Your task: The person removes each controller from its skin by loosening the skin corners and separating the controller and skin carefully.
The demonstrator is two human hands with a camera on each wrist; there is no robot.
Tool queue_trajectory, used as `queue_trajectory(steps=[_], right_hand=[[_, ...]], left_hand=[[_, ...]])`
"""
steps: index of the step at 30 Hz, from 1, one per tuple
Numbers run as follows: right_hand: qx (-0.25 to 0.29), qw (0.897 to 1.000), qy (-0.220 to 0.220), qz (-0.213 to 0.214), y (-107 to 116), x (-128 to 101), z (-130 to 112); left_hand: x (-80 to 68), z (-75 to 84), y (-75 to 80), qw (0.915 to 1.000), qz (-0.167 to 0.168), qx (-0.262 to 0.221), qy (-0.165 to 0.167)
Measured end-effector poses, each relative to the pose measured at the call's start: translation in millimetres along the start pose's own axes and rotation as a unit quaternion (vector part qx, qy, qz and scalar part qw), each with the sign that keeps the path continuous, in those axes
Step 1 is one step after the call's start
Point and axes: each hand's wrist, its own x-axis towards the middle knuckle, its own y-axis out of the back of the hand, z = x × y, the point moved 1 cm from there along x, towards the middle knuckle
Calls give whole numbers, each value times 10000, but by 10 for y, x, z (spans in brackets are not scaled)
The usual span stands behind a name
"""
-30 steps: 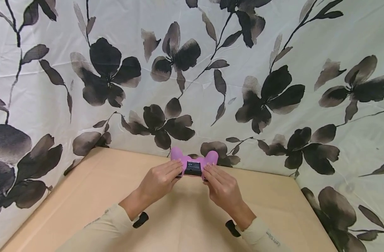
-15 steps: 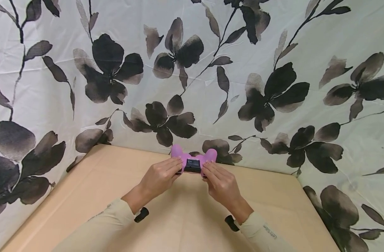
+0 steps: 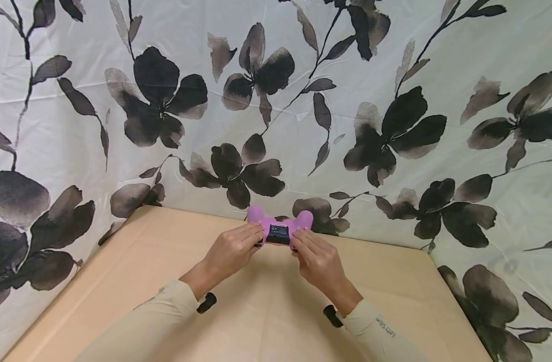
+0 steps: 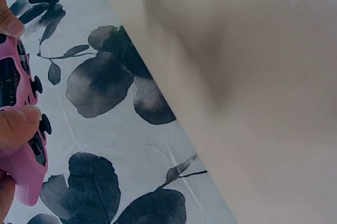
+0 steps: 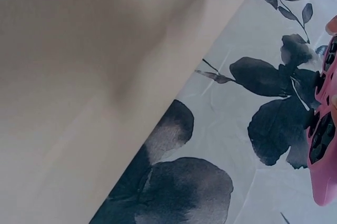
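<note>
Both hands hold a game controller in a pink-purple cover above the far part of the table. Its two grips point away from the person, and a black panel shows in the middle. My left hand grips the left end, fingers over the top; in the left wrist view the thumb lies by the black thumbsticks. The right end is gripped by my right hand. In the right wrist view, the controller's pink edge and black button areas show at the right border, with the fingers mostly cut off.
A beige table lies beneath the hands. Behind and beside it hangs a white sheet with dark flowers. Small black devices sit at both wrists, below the cream sleeves.
The view has shifted slightly, so the background sits a little higher and further right. Both hands keep their hold on the controller, which stays almost in place.
</note>
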Motion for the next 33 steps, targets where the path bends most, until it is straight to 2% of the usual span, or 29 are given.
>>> queue_trajectory(steps=[9,20,33], right_hand=[[-56,9999,85,80,-80,-27,45],[-193,9998,47,16,-164,-56,82],[-196,9998,80,20,-295,-57,127]], left_hand=[[-21,-43,-77,10000,29,-15,-28],[-31,-101,-159,9999,-158,-30,4],[-70,-197,-284,9999,-111,28,-79]])
